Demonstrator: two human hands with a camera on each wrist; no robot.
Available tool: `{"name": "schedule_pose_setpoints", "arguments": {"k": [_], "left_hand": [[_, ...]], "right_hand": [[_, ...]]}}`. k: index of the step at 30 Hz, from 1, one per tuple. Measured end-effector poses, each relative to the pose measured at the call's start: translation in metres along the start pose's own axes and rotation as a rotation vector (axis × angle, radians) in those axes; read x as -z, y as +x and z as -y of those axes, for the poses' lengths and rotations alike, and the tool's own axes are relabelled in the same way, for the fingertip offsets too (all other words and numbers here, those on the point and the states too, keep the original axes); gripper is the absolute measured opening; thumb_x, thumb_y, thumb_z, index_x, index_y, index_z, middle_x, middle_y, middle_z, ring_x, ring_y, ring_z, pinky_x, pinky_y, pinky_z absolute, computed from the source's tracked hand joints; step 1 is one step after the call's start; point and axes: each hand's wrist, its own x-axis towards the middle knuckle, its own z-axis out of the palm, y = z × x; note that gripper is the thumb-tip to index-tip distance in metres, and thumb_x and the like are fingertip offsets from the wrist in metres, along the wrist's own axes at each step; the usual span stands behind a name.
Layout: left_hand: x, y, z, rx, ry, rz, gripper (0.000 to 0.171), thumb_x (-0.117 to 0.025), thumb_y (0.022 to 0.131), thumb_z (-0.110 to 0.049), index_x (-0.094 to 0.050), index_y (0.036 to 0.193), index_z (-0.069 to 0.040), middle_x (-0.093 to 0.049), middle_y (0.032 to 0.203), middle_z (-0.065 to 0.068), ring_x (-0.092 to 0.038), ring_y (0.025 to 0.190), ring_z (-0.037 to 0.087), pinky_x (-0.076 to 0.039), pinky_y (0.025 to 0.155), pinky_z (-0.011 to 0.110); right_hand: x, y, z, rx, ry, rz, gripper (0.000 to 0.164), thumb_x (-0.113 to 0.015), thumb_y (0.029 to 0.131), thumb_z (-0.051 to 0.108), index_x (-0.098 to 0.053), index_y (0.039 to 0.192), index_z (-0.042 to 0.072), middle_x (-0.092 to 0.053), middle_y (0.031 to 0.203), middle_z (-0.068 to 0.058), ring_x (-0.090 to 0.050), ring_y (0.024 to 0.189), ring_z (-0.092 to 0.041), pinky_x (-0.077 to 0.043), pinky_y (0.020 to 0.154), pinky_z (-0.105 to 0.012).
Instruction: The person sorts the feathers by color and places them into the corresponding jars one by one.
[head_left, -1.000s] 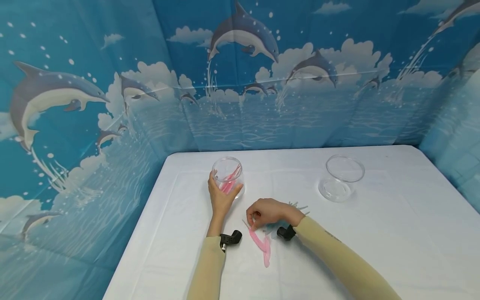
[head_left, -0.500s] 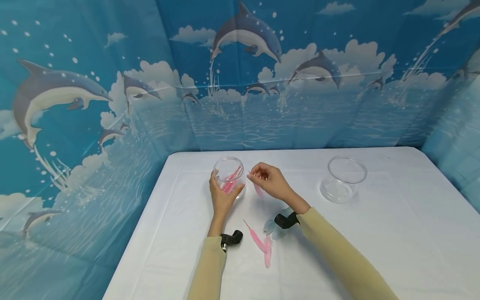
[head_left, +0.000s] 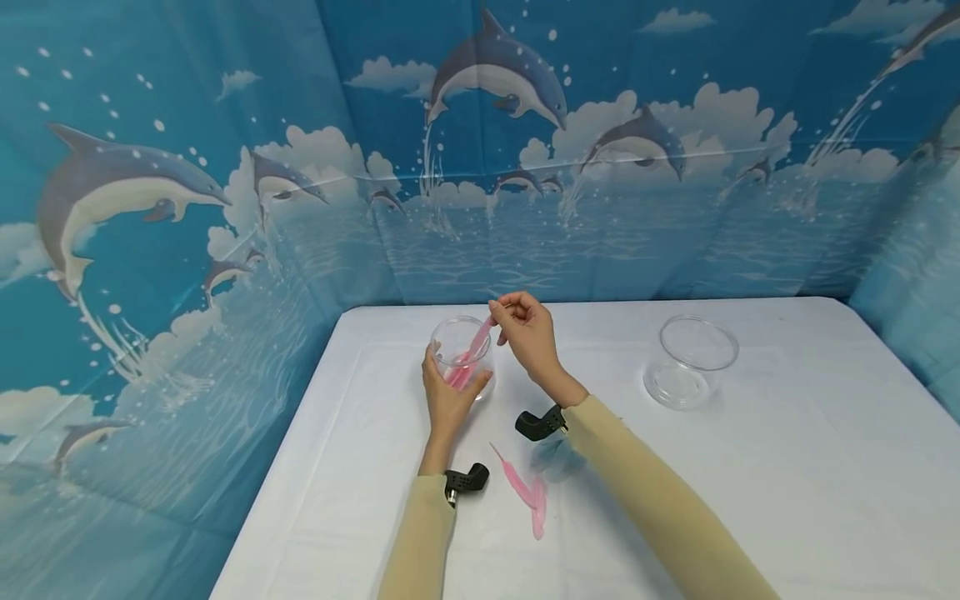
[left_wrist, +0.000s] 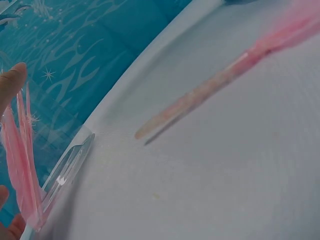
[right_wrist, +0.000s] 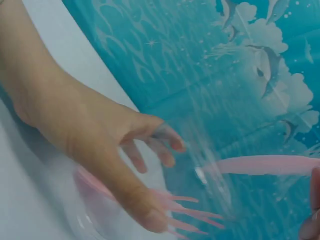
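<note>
A clear round jar (head_left: 484, 363) stands on the white table with several pink feathers (head_left: 459, 377) inside. My left hand (head_left: 447, 403) grips its near side, thumb on the right and fingers round the left. My right hand (head_left: 531, 340) pinches a pink feather (head_left: 481, 337) by its quill. That feather slants down into the jar's mouth. In the right wrist view, the held feather (right_wrist: 270, 165) has its tip at the clear wall, and only a bit of the right fingertips (right_wrist: 311, 220) shows at the edge.
Pink feathers (head_left: 517, 483) lie on the table before the jar, one quill (left_wrist: 195, 100) large in the left wrist view. Blue-grey feathers (head_left: 555, 461) lie partly under the right forearm. Another clear jar (head_left: 675, 387) stands at the right. A dolphin-print curtain (head_left: 420, 242) hangs behind.
My right hand picked up a pink feather from the table, carried it up and away from me, and now holds it over the jar. The left hand stays on the jar.
</note>
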Motion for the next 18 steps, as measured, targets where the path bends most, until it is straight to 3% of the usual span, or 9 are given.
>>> {"name": "schedule_pose_setpoints", "arguments": {"k": [5, 8, 15, 18], "left_hand": [[0.000, 0.000, 0.000, 0.016, 0.006, 0.005, 0.111, -0.083, 0.068, -0.047, -0.014, 0.149, -0.018, -0.026, 0.147, 0.010, -0.028, 0.132, 0.031, -0.027, 0.103, 0.054], [-0.001, 0.001, 0.000, 0.011, 0.011, 0.005, 0.110, -0.083, 0.068, -0.046, -0.015, 0.149, -0.018, -0.026, 0.147, 0.010, -0.028, 0.132, 0.032, -0.027, 0.103, 0.054], [0.000, 0.003, 0.001, -0.013, 0.013, -0.004, 0.111, -0.086, 0.067, -0.041, -0.016, 0.149, -0.016, -0.027, 0.147, 0.010, -0.028, 0.132, 0.031, -0.027, 0.104, 0.053], [0.000, 0.003, 0.001, -0.006, 0.012, -0.001, 0.110, -0.086, 0.067, -0.040, -0.016, 0.149, -0.018, -0.027, 0.146, 0.010, -0.028, 0.133, 0.030, -0.027, 0.104, 0.053]], "right_hand": [[-0.003, 0.000, -0.033, -0.128, -0.088, -0.007, 0.024, -0.065, 0.092, 0.024, -0.061, 0.098, 0.001, -0.064, 0.080, -0.017, -0.056, 0.055, -0.034, -0.043, 0.044, -0.025], [0.000, -0.002, -0.042, -0.185, -0.187, 0.025, 0.024, -0.067, 0.090, 0.027, -0.062, 0.098, 0.005, -0.064, 0.081, -0.015, -0.056, 0.058, -0.040, -0.046, 0.049, -0.027], [0.017, -0.012, -0.049, -0.215, -0.376, 0.089, 0.025, -0.070, 0.087, 0.033, -0.065, 0.096, 0.010, -0.062, 0.075, -0.007, -0.058, 0.052, -0.027, -0.045, 0.049, -0.032], [0.025, -0.017, -0.051, -0.255, -0.464, 0.188, 0.026, -0.069, 0.087, 0.034, -0.065, 0.095, 0.010, -0.062, 0.074, -0.008, -0.059, 0.056, -0.031, -0.045, 0.050, -0.032]]}}
